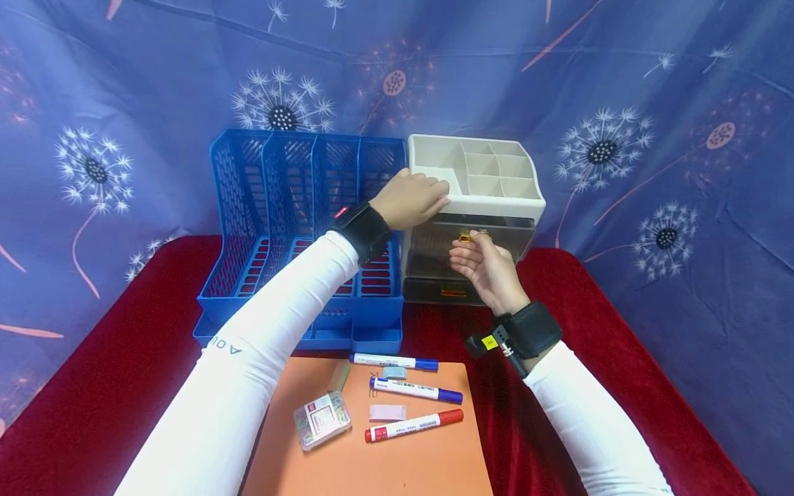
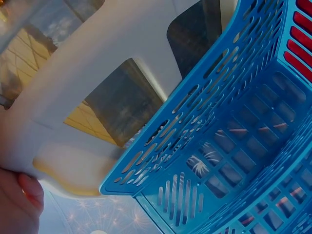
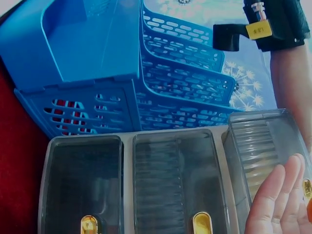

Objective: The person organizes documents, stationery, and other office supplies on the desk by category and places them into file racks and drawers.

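Note:
A white desktop organizer (image 1: 496,207) with smoky see-through drawers stands at the back. My left hand (image 1: 412,198) grips its upper left rim; in the left wrist view part of that hand (image 2: 22,200) shows at the organizer's edge. At the top drawer (image 1: 434,241), which juts out past the others, my right hand (image 1: 490,265) pinches the small gold handle (image 1: 465,236). The right wrist view shows this pulled-out drawer (image 3: 258,146) beside the two lower ones, with the right hand's fingers (image 3: 278,195) in front of it.
A blue file rack (image 1: 298,303) stands directly left of the organizer. On an orange board (image 1: 428,468) lie a red marker (image 1: 414,425), two blue markers (image 1: 415,390), a clip box (image 1: 322,420), a pink block (image 1: 387,412) and a light blue block (image 1: 394,373). Red cloth (image 1: 595,344) covers the table.

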Tool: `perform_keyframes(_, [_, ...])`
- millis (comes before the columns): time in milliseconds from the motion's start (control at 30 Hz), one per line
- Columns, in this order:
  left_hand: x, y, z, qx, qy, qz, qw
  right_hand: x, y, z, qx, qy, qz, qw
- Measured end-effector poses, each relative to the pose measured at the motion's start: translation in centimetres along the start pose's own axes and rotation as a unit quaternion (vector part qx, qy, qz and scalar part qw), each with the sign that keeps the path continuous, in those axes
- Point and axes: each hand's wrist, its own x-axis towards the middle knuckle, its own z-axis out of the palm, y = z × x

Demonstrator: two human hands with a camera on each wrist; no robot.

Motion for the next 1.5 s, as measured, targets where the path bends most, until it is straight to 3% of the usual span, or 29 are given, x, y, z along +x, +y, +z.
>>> perform_keyframes(400, [-0.1,-0.5,-0.1,0.001,0.003,-0.001,1.0000,-2.0,0.0,0.2,-0.009,-0.016,0.002,0.9998])
perform_keyframes(900, [-0.1,-0.6,-0.2,-0.001,0.008,0.006,1.0000,-5.5,-0.2,0.2,-0.030,-0.068,-0.009,0.9972])
perform_keyframes(1500, [0.1,-0.1,-0.2,-0.006,0.008,0.008,0.9999,-7.7,-0.2,-0.7,-0.027,-0.089,-0.019,0.9955])
